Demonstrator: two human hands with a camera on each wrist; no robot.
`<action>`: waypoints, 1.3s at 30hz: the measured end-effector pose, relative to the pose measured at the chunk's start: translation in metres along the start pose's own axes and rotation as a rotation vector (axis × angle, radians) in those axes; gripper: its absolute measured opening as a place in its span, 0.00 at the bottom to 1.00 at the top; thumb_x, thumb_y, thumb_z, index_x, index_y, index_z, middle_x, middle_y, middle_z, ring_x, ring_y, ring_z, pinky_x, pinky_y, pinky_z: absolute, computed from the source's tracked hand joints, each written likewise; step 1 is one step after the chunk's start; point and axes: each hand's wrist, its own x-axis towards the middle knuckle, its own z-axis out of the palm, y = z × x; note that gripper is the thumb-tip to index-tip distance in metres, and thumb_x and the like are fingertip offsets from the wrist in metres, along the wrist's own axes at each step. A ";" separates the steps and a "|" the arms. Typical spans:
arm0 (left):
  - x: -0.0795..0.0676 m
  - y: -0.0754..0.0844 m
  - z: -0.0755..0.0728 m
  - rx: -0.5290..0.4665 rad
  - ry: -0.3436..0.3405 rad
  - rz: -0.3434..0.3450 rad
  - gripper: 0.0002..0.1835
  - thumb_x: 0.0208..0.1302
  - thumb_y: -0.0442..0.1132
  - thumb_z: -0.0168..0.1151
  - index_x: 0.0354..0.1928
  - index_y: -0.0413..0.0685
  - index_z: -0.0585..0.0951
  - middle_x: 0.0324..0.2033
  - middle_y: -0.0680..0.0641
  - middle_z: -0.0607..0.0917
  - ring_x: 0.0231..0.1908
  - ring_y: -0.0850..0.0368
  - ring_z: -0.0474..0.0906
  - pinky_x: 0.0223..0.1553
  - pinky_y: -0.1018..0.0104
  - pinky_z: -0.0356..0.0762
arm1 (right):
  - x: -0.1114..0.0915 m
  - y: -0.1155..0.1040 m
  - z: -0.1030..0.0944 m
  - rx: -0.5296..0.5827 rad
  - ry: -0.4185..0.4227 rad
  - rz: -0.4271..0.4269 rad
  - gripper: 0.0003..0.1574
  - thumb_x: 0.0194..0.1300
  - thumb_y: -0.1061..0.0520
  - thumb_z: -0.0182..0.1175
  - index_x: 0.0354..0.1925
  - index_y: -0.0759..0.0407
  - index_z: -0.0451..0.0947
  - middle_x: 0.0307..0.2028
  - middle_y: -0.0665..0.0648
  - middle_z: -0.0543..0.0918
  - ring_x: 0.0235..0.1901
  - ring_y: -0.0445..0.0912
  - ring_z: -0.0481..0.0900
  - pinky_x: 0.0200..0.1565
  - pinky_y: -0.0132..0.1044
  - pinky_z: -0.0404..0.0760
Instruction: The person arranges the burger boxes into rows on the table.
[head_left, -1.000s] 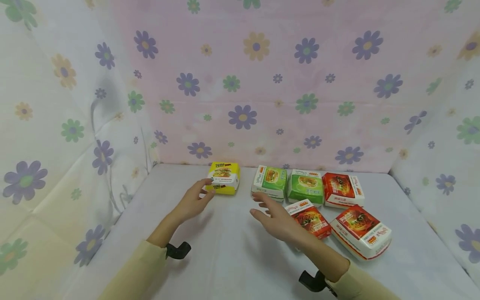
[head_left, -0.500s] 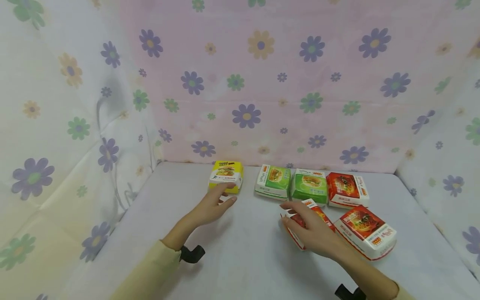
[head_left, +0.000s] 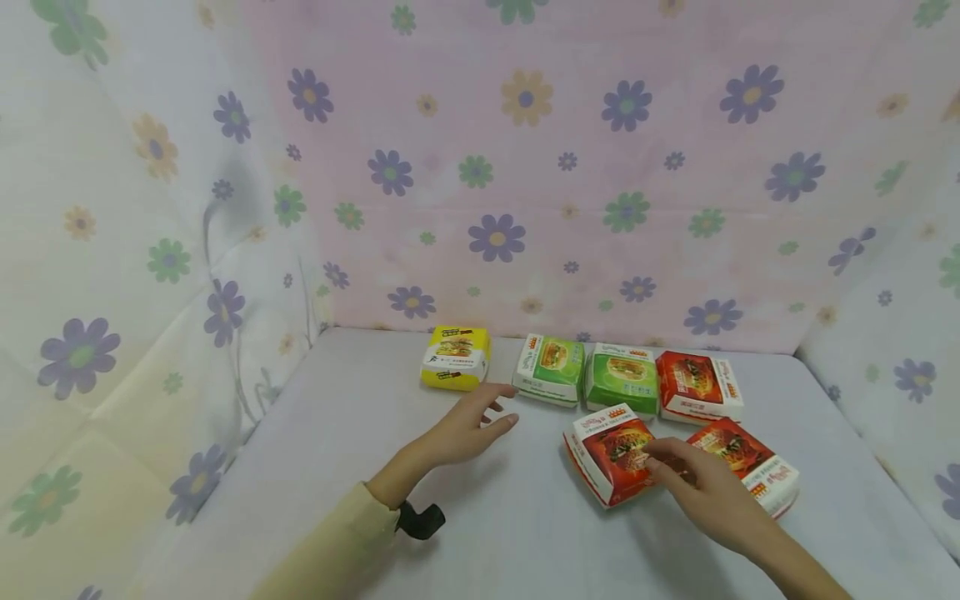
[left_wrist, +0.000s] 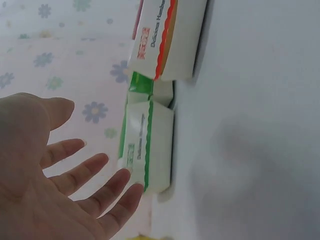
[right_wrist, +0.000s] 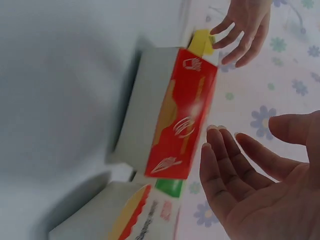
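Observation:
My left hand (head_left: 468,427) hovers over the table in front of the first green burger box (head_left: 551,367), fingers loosely extended and holding nothing. To its upper left sits a yellow burger box (head_left: 456,357). My right hand (head_left: 708,492) is at the right edge of a tilted red-and-white burger box (head_left: 613,454), its fingers relaxed and overlapping that box in the head view. Partly hidden behind this hand lies another red burger box (head_left: 738,454). In the right wrist view the fingers (right_wrist: 217,175) are spread beside the red box (right_wrist: 182,120), gripping nothing.
A second green burger box (head_left: 621,377) and a third red box (head_left: 697,385) stand along the back, in a row with the first green one. Flower-print cloth (head_left: 495,167) walls the white table (head_left: 360,400) at the back and both sides.
My right hand has moved right, from left of the front red box across it to its right edge. My left hand has shifted right, away from the yellow box. The boxes keep their arrangement.

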 end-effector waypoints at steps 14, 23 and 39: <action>0.030 0.005 0.028 -0.141 -0.115 -0.090 0.29 0.79 0.55 0.52 0.73 0.49 0.69 0.66 0.49 0.77 0.61 0.51 0.75 0.59 0.53 0.77 | -0.002 0.037 0.001 0.012 -0.109 0.245 0.30 0.80 0.40 0.50 0.43 0.62 0.86 0.32 0.51 0.87 0.34 0.44 0.81 0.34 0.36 0.79; 0.045 0.008 0.048 -0.282 -0.148 -0.170 0.27 0.78 0.52 0.56 0.71 0.49 0.71 0.62 0.50 0.78 0.55 0.54 0.78 0.49 0.58 0.82 | 0.001 0.049 0.015 0.166 -0.139 0.373 0.41 0.80 0.36 0.47 0.60 0.75 0.73 0.37 0.55 0.86 0.34 0.47 0.85 0.37 0.41 0.85; 0.061 0.016 0.075 -0.284 -0.179 -0.221 0.29 0.77 0.58 0.54 0.72 0.53 0.72 0.65 0.47 0.76 0.66 0.48 0.71 0.55 0.55 0.80 | 0.009 0.048 0.025 0.323 -0.111 0.428 0.57 0.79 0.31 0.44 0.75 0.76 0.42 0.43 0.60 0.82 0.36 0.49 0.86 0.39 0.44 0.86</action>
